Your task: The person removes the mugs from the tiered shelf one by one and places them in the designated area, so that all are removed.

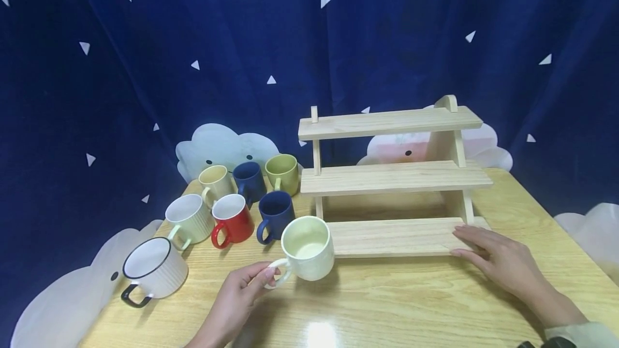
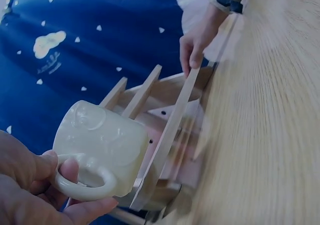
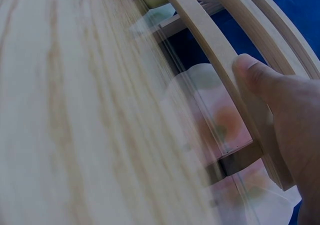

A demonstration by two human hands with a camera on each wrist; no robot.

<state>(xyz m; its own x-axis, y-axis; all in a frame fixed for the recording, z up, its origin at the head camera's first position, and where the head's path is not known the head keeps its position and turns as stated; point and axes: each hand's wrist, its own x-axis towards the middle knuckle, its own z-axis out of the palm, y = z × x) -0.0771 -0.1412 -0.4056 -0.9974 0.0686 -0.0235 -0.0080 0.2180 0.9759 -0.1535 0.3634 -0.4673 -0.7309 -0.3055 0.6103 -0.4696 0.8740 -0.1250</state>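
My left hand [image 1: 239,294] pinches the handle of a cream mug [image 1: 311,254] and holds it upright, in front of the left end of a three-tier wooden shelf [image 1: 391,236]. Close up in the left wrist view, the thumb and fingers hold the handle of the mug [image 2: 102,145], which has a raised pattern on its side. At the right end of the lowest board, my right hand [image 1: 508,265] grips the board, fingers on top and thumb at its front edge. In the right wrist view the thumb [image 3: 255,72] presses on the board's edge; the other fingers are hidden.
Several mugs stand left of the shelf: a white black-rimmed mug [image 1: 157,270], a pale ribbed mug [image 1: 193,222], a red mug [image 1: 237,222], two navy mugs, a yellow mug [image 1: 216,181] and a green mug [image 1: 285,175]. A blue curtain [image 1: 387,31] hangs behind the wooden table [image 1: 411,305].
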